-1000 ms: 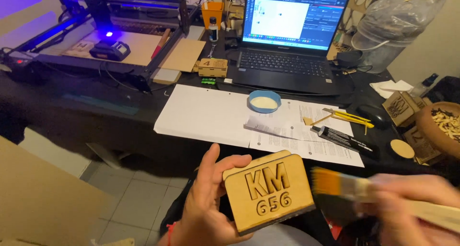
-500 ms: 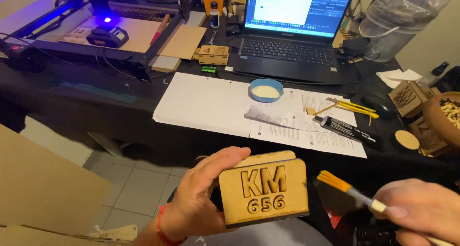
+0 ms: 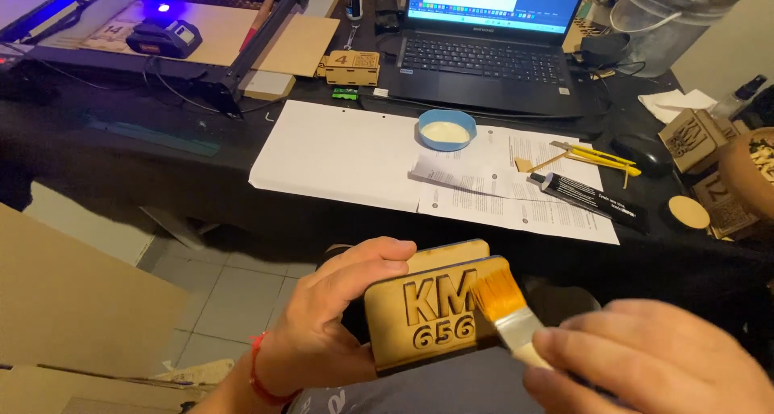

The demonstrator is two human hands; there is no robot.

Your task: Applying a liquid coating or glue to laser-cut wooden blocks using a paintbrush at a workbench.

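We are gripping the tan rectangular wooden block with raised characters [image 3: 439, 309] in our left hand [image 3: 334, 317], long axis sideways; our right hand [image 3: 653, 357], just right, is pinching a flat orange-bristled brush [image 3: 504, 305], bristles touching its face.

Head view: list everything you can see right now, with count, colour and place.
wooden block: one, tan, raised characters, held low centre
paintbrush: one, orange bristles touching the block's face
bowl: one, blue, pale contents, on the paper
paper sheets: several, white, mid table
laptop: one, black, open, top centre
black tube: one, on the paper, right
yellow tool: one, right of the bowl
small wooden box: one, tan, left of the laptop
engraving machine: one, black, blue light, top left
left hand: grips the block
right hand: holds the brush
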